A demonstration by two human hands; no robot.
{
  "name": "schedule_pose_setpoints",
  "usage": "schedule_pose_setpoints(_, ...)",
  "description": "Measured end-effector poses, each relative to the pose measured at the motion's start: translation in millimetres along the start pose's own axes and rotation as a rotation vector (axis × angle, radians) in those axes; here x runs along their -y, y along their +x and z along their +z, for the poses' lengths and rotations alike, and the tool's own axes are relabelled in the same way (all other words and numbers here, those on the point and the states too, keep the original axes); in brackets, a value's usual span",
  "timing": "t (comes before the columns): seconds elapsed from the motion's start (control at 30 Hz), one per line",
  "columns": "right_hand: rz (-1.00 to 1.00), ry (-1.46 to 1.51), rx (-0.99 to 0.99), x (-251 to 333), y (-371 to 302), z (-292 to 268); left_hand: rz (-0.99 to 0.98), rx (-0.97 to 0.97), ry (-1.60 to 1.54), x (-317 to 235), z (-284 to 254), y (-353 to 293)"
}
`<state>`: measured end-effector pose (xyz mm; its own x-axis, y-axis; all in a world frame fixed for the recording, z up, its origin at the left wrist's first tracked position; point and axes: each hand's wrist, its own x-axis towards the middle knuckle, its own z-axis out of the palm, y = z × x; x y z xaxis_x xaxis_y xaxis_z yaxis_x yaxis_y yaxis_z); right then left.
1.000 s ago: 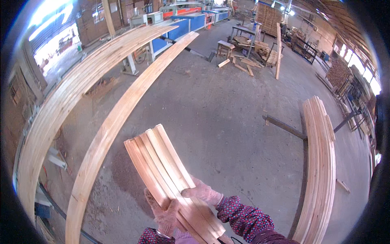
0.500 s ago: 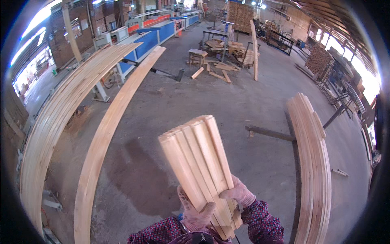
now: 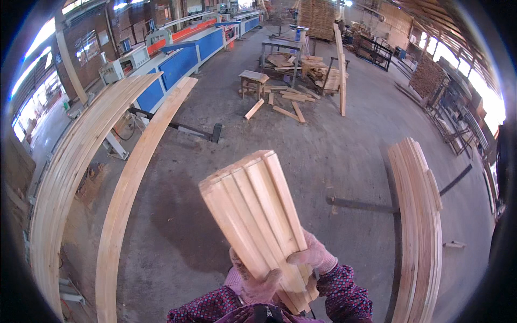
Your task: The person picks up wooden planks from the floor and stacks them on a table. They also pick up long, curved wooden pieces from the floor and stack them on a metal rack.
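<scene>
A bundle of pale wooden boards (image 3: pixel 257 210), several pieces stacked face to face, is held tilted in front of me with its far end raised. My left hand (image 3: pixel 253 282), in a pale work glove, grips the bundle from its left side near the lower end, thumb over the boards. On the opposite side my right hand (image 3: pixel 315 254), also gloved, clasps the edge with its thumb on top. The fingers beneath the boards are hidden. Both sleeves are dark with a coloured pattern.
At the right lies a stack of long boards (image 3: pixel 417 226) across a dark metal bar (image 3: pixel 363 205). Along the left run another long stack (image 3: pixel 81 177) and a single long board (image 3: pixel 137 177). Farther off are a blue machine (image 3: pixel 180 64), a wooden stool (image 3: pixel 253 83) and loose wood offcuts (image 3: pixel 288 99).
The bundle has shifted slightly left and its far end looks closer. The surroundings sit lower in the picture as my view tilts up. Both hands keep their grip.
</scene>
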<state>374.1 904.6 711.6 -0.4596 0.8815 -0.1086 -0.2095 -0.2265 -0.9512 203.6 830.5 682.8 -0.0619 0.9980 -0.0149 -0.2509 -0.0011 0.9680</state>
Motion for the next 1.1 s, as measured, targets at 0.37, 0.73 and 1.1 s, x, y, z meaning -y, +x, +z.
schedule_pose_setpoints(0.37,0.047,-0.127,-0.043,54,180,-94,0.164,0.082,0.38,7,12,215)
schedule_pose_setpoints(0.73,0.029,-0.062,-0.278,123,316,-169,0.11,0.214,0.141,-1,43,412)
schedule_pose_setpoints(1.1,-0.176,-0.346,0.225,203,585,-221,-0.188,-0.522,-0.094,4,26,602)
